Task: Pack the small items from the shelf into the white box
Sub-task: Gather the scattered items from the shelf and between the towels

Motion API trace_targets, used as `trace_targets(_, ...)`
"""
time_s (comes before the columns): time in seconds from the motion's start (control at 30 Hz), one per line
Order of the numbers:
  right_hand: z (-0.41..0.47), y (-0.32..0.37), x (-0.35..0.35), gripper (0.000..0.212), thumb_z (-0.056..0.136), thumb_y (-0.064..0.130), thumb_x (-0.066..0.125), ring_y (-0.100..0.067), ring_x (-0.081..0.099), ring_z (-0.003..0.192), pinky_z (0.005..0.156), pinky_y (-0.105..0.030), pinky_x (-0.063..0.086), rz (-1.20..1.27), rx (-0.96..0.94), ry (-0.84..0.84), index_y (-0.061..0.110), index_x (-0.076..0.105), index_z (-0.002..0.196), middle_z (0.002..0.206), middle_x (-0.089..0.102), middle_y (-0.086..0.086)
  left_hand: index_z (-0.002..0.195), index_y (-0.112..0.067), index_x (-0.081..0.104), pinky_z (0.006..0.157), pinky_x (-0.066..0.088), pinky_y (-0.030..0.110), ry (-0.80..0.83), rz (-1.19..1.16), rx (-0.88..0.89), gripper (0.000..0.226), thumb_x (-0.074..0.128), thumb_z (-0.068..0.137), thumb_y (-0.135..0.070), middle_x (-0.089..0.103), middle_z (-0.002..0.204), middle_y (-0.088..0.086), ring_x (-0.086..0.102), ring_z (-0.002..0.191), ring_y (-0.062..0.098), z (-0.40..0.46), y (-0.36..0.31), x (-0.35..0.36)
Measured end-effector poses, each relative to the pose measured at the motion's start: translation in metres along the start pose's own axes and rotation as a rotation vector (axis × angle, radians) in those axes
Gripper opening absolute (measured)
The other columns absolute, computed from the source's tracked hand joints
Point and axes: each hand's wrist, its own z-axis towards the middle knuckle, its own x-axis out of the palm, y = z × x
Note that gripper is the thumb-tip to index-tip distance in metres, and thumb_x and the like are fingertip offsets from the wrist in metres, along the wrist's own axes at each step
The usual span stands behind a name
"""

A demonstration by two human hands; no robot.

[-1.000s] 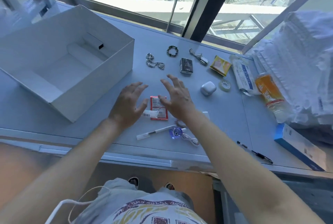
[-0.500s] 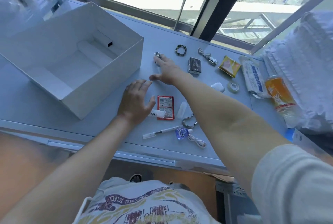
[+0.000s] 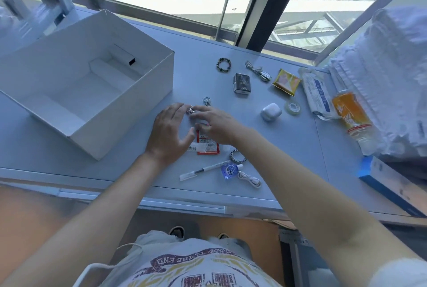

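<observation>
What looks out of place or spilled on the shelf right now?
Nothing is spilled or damaged. The orange drink bottle lies on its side at the right, seemingly intact. The white box is still empty, and the silver chain sits by both hands' fingertips.

A pale bench (image 3: 265,139) carries a white box (image 3: 129,111) at its left end, a pen (image 3: 203,169) near the front edge, and an orange bottle (image 3: 351,115) toward the right end.

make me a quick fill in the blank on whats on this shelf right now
1. The white box holds ____ items so far.
2. The white earbud case lies just left of the roll of ____.
3. The pen lies nearer the person than the ____ packet with white print.
4. The beaded bracelet is ____ by either hand.

Missing words: no; tape; red; untouched
</observation>
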Motion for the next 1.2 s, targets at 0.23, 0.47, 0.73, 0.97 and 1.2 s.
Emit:
trace_targets(0.23,-0.038,-0.019,-0.009,0.027,0.092,0.01,0.063,-0.02,0.061,0.124,0.109,-0.037,0.045,0.14,0.062,-0.294,0.014,0.078,0.115,0.131,0.067,-0.001,0.146,-0.018,0.048,0.114,0.035,0.049,0.065,0.027,0.041,0.063,0.054,0.088,-0.043,0.049,0.148,0.008,0.045,0.137,0.029,0.012,-0.018,0.009)
trace_targets(0.47,-0.011,-0.074,-0.054,0.075,0.094,0.033,0.062,-0.032,0.027,0.15,0.118,-0.05,0.032,-0.156,0.41,-0.195,0.018,0.03,0.16,0.169,0.018,-0.004,0.151,-0.019,0.041,0.11,0.033,0.049,0.217,0.169,0.052,0.068,0.062,0.091,-0.043,0.043,0.155,0.01,0.037,0.142,0.031,0.057,-0.033,0.024)
trace_targets(0.73,0.001,-0.095,-0.051,0.082,0.094,0.028,0.058,-0.023,0.018,0.157,0.125,-0.039,0.023,-0.115,0.505,-0.067,0.021,0.017,0.165,0.173,0.005,0.001,0.156,-0.024,0.031,0.116,0.028,0.055,0.339,0.308,0.062,0.074,0.056,0.092,-0.053,0.031,0.162,0.007,0.027,0.149,0.031,0.081,-0.033,0.039)
trace_targets(0.97,-0.021,-0.073,-0.049,0.076,0.087,0.011,0.056,-0.016,0.033,0.151,0.122,-0.034,0.028,-0.073,0.335,-0.031,0.025,0.036,0.159,0.169,0.023,0.01,0.156,-0.027,0.029,0.117,0.029,0.056,0.354,0.304,0.104,0.082,0.06,0.088,-0.059,0.029,0.163,0.007,0.026,0.15,0.032,0.082,-0.035,0.036)
trace_targets(1.2,-0.066,-0.048,-0.015,0.07,0.085,-0.004,0.054,-0.021,0.028,0.154,0.125,-0.033,0.02,0.008,0.175,-0.081,0.017,0.049,0.152,0.165,0.035,0.003,0.15,-0.031,0.039,0.111,0.034,0.053,0.389,0.275,0.157,0.074,0.053,0.085,-0.064,0.037,0.157,0.0,0.036,0.143,0.028,0.071,-0.04,0.044)
